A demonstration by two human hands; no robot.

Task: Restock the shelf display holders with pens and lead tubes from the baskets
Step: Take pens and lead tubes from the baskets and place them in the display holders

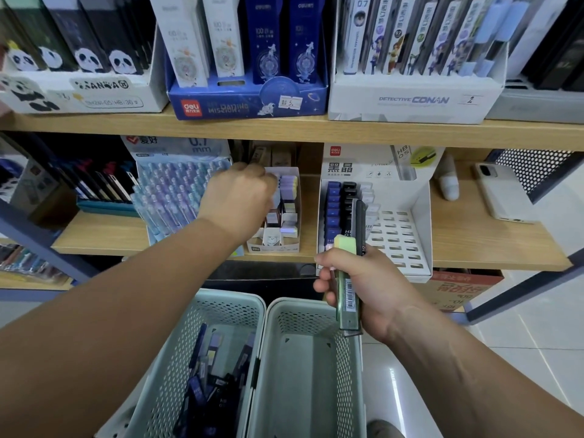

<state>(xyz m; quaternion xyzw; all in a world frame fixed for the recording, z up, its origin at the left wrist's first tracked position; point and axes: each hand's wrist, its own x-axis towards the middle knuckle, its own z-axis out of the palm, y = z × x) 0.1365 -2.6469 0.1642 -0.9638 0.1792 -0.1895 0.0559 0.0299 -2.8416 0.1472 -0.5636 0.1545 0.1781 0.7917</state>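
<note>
My left hand [240, 197] reaches to the small white display holder [292, 245] on the middle shelf, fingers curled round a pale lead tube at its top slots; the grip itself is partly hidden. My right hand [357, 286] grips a bundle of lead tubes [349, 279], green and black, upright in front of the white slotted display holder [398, 241], whose left rows hold blue and black tubes. Below, the left basket [177, 358] holds several dark lead tubes. The right basket [303, 368] shows no contents.
A tray of pastel pens [177, 194] stands left of the small holder. A white phone [499, 194] and a white bottle [447, 181] lie on the shelf at right. The upper shelf carries boxed pen displays. A cardboard box [461, 289] sits under the shelf.
</note>
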